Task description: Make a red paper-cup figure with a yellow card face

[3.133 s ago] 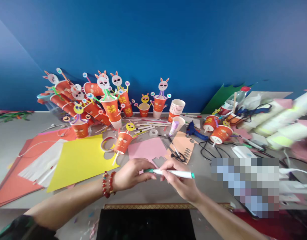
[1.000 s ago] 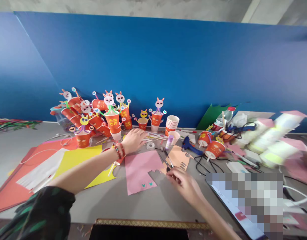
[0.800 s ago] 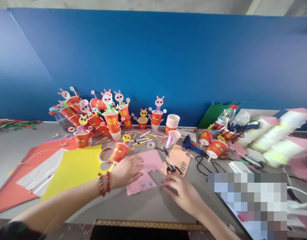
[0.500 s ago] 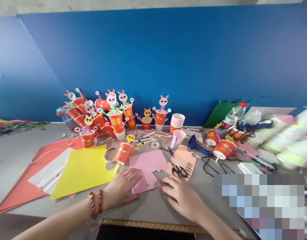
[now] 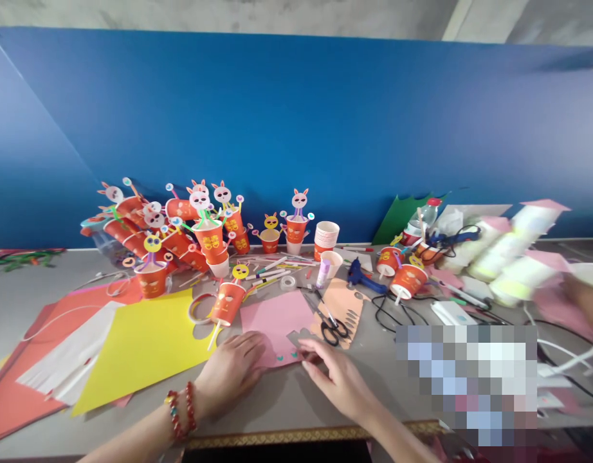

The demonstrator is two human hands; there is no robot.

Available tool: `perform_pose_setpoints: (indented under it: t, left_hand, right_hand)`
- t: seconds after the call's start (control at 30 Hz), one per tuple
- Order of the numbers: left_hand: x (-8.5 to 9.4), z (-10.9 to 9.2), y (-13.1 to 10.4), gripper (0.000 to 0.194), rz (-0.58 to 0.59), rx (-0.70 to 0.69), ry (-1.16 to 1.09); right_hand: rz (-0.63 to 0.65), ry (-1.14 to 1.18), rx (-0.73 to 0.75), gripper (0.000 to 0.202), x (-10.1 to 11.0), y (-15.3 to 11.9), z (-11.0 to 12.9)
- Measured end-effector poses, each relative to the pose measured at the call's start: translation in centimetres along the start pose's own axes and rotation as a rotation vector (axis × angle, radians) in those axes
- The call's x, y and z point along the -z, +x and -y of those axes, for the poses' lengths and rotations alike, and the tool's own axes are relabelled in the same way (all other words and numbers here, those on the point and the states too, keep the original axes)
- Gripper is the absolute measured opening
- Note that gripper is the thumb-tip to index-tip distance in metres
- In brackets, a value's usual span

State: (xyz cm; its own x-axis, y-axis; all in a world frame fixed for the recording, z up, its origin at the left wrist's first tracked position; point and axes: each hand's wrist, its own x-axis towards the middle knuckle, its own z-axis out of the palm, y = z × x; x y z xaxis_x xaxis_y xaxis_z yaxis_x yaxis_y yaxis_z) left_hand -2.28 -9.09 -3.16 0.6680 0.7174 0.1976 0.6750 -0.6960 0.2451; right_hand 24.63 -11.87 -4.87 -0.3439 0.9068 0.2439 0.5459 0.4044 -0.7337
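Observation:
A pink sheet (image 5: 277, 321) lies on the grey table, with two small teal pieces near its front edge. My left hand (image 5: 236, 366) rests flat at the sheet's left front corner, fingers spread and holding nothing; red bead bracelets circle the wrist. At the right front corner, beside the teal pieces, is my right hand (image 5: 337, 376), its fingers apart with nothing between them. Behind it, black-handled scissors (image 5: 334, 329) lie partly over a cut orange sheet (image 5: 342, 299). Left of the pink sheet, an orange cup with a yellow face (image 5: 228, 302) leans tilted.
Yellow paper (image 5: 142, 347) and red paper (image 5: 31, 347) cover the left side. Decorated cups crowd the back left. A cup stack (image 5: 327, 238), a glue stick (image 5: 323, 273) and a blue glue gun (image 5: 366, 278) stand or lie behind. White paper rolls (image 5: 518, 276) and cables are at right.
The view has shifted right, so things appear further left. My right hand has turned slightly, its fingers now nearer the teal pieces. More rolls show at right.

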Motion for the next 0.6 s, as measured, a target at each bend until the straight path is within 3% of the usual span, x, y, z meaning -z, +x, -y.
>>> perform_pose_setpoints:
  t: [0.2, 0.37, 0.5, 0.6]
  left_hand:
    - [-0.9, 0.3, -0.1, 0.027, -0.119, -0.013, 0.013]
    - [-1.0, 0.5, 0.3, 0.026, -0.104, -0.05, -0.001]
    - [-0.7, 0.6, 0.5, 0.027, -0.079, -0.043, -0.035]
    - [0.2, 0.5, 0.2, 0.03, -0.129, 0.003, -0.133]
  right_hand:
    - [-0.156, -0.051, -0.003, 0.052, -1.5, 0.3, -0.8]
    - [-0.197, -0.19, 0.039, 0.025, -1.6, 1.1, -0.7]
    - [-0.152, -0.228, 0.026, 0.021, -1.1, 1.8, -0.6]
    - [-0.14, -0.175, -0.012, 0.018, -0.6, 2.1, -1.2]
